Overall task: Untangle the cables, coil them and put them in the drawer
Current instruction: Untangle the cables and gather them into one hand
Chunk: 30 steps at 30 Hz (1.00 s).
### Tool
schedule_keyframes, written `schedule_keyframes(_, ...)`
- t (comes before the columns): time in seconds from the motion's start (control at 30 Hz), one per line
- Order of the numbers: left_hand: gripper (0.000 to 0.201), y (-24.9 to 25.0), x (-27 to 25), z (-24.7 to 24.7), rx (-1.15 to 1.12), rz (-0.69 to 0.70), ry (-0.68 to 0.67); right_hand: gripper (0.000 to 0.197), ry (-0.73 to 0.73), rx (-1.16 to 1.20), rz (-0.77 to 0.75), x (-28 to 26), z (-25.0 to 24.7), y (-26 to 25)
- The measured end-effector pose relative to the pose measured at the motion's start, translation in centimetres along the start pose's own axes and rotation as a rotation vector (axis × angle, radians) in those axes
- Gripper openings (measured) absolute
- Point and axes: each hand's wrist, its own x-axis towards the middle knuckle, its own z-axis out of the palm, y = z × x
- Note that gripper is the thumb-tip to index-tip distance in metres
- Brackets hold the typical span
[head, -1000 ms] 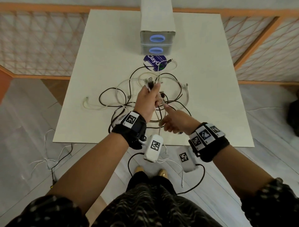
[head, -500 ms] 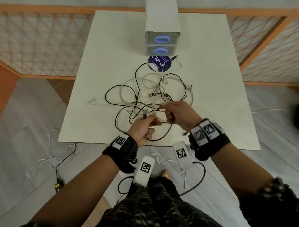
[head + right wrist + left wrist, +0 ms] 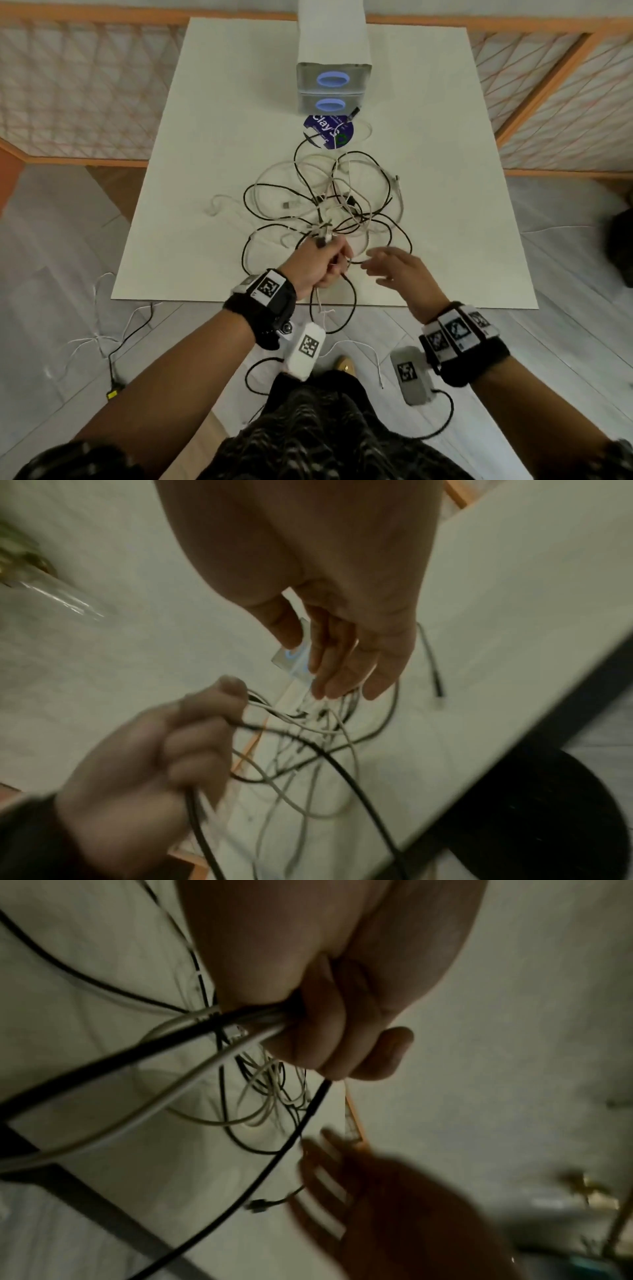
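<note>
A tangle of black and white cables (image 3: 329, 202) lies on the white table (image 3: 212, 144). My left hand (image 3: 322, 262) is curled in a fist round a bundle of black and white cables (image 3: 240, 1020) near the table's front edge, with plug ends sticking out above the fist. A black loop (image 3: 334, 308) hangs below it over the edge. My right hand (image 3: 394, 265) hovers just to the right, fingers (image 3: 342, 674) spread and holding nothing. The grey drawer unit (image 3: 334, 85) stands at the table's far end with both drawers shut.
A round dark blue label (image 3: 327, 132) lies in front of the drawer unit under a cable end. Wooden lattice panels (image 3: 78, 92) fence both sides. Loose thin wires (image 3: 102, 339) lie on the floor at the left.
My left hand moved up from the table edge into the tangle with its bundle. My right hand let go of the cables it gripped and opened, shifting right.
</note>
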Motion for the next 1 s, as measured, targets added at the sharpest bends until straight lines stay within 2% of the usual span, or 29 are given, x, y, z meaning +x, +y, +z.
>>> schedule_keyframes(0.1, 0.036, -0.5, -0.3, 0.6, 0.222, -0.003, -0.087, 0.030, -0.161, -0.178, -0.067, 0.8, 1.2, -2.4)
schedule_keyframes(0.17, 0.037, -0.6, -0.3, 0.8, 0.303, 0.004, -0.102, 0.034, -0.217, -0.239, -0.095, 1.3, 1.9, -3.1)
schedule_keyframes(0.33, 0.038, -0.7, -0.3, -0.1, 0.296, -0.044, -0.180, 0.033, -0.308, -0.111, -0.089, 1.3, 2.0, -3.5)
schedule_keyframes(0.4, 0.036, -0.9, -0.2, -0.1, 0.264, -0.072, -0.167, 0.022, -0.222, -0.094, -0.108, 1.3, 2.4, -3.2)
schedule_keyframes(0.47, 0.026, -1.1, 0.0, 0.1, 0.151, -0.085, -0.133, 0.014, -0.066, -0.199, -0.205, 1.3, 2.8, -2.7)
schedule_keyframes(0.53, 0.022, -1.0, 0.4, 0.3, -0.080, -0.109, -0.106, 0.015, 0.114, -0.344, -0.324, 1.1, 2.8, -2.1)
schedule_keyframes(0.6, 0.027, -0.6, 1.1, 0.0, -0.320, -0.130, -0.063, 0.017, 0.281, -0.369, -0.394, 0.4, 2.5, -1.6)
schedule_keyframes(0.67, 0.033, 0.2, 1.9, -0.5, -0.409, -0.113, -0.052, 0.016, 0.329, -0.401, -0.475, -0.4, 2.2, -0.6)
schedule_keyframes(0.73, 0.038, 1.5, 2.7, -0.9, -0.441, -0.064, -0.094, 0.013, 0.243, -0.486, -0.536, -1.3, 2.2, 1.0)
schedule_keyframes(0.8, 0.038, 2.9, 3.7, -1.4, -0.530, 0.004, -0.070, 0.012, 0.123, -0.585, -0.476, -2.0, 1.9, 3.4)
schedule_keyframes(0.87, 0.033, 4.3, 4.3, -2.3, -0.609, 0.055, 0.014, 0.018, 0.020, -0.709, -0.306, -2.4, 0.9, 5.9)
schedule_keyframes(0.93, 0.029, 5.0, 4.5, -2.8, -0.540, 0.075, 0.070, 0.021, -0.056, -0.801, -0.173, -2.3, -0.1, 7.4)
schedule_keyframes(1.0, 0.029, 4.6, 4.3, -2.6, -0.416, 0.044, 0.070, 0.018, -0.028, -0.747, -0.175, -1.7, -0.3, 6.8)
